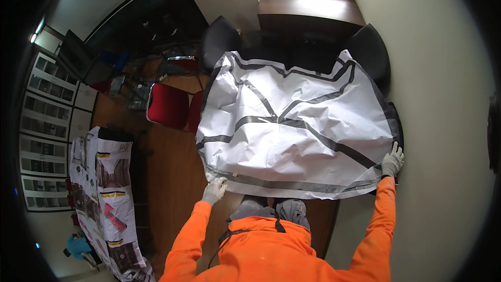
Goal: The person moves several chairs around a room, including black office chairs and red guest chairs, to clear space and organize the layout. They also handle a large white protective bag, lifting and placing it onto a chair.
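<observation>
A large white plastic-like sheet [313, 138], wrinkled and crossed by dark grey tape-like strips, is spread in front of me over dark furniture. My left hand [214, 190], in a pale work glove, is closed on its near edge at the left corner. At the right near corner, my right hand [392, 161], gloved too, grips the sheet's border beside a dark rounded edge. Its fingertips point away from me. Most of what lies under the sheet is hidden.
Black chairs [371, 55] stand behind the sheet, below a window. A red-seated chair [168, 106] is to the left. Farther left, a printed sheet [112, 198] drapes over something near white glass-fronted cabinets [46, 149]. A person in blue [78, 246] is at the lower left. A wall runs along the right.
</observation>
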`<state>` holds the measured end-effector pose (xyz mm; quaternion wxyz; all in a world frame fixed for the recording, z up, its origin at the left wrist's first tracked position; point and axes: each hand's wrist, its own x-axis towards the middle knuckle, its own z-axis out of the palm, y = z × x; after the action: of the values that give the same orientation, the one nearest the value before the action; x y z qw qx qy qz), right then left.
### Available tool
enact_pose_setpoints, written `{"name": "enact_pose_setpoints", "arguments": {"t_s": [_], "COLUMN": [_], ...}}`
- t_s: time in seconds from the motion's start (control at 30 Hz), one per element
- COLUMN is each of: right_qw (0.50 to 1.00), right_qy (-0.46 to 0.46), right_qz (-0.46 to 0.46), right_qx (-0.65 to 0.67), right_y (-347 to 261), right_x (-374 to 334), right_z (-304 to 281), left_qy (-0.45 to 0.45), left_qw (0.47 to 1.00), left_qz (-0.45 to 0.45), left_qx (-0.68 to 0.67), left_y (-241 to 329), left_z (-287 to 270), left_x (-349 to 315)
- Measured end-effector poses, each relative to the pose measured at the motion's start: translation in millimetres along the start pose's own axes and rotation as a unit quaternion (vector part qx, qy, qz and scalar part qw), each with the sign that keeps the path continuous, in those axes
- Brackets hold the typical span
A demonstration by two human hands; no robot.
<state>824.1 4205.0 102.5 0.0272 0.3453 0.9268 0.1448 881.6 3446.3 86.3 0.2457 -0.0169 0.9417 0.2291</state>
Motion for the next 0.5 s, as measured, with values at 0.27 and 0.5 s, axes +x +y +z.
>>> {"name": "enact_pose_setpoints", "arguments": {"t_s": [0.27, 0.5], "right_qw": [0.998, 0.976], "right_qy": [0.038, -0.034], "right_qz": [-0.006, -0.103], "right_qx": [0.055, 0.19], "right_y": [-31.2, -102.2], "right_x": [-16.2, -101.1], "right_z": [-41.0, -35.2], "left_qy": [0.122, 0.25], "left_qw": [0.991, 0.963], "left_qz": [-0.024, -0.044], "left_qx": [-0.042, -0.085], "left_y": [-50.1, -101.0], "left_z": [-78.6, -158.1], "left_x": [139.7, 351.0]}}
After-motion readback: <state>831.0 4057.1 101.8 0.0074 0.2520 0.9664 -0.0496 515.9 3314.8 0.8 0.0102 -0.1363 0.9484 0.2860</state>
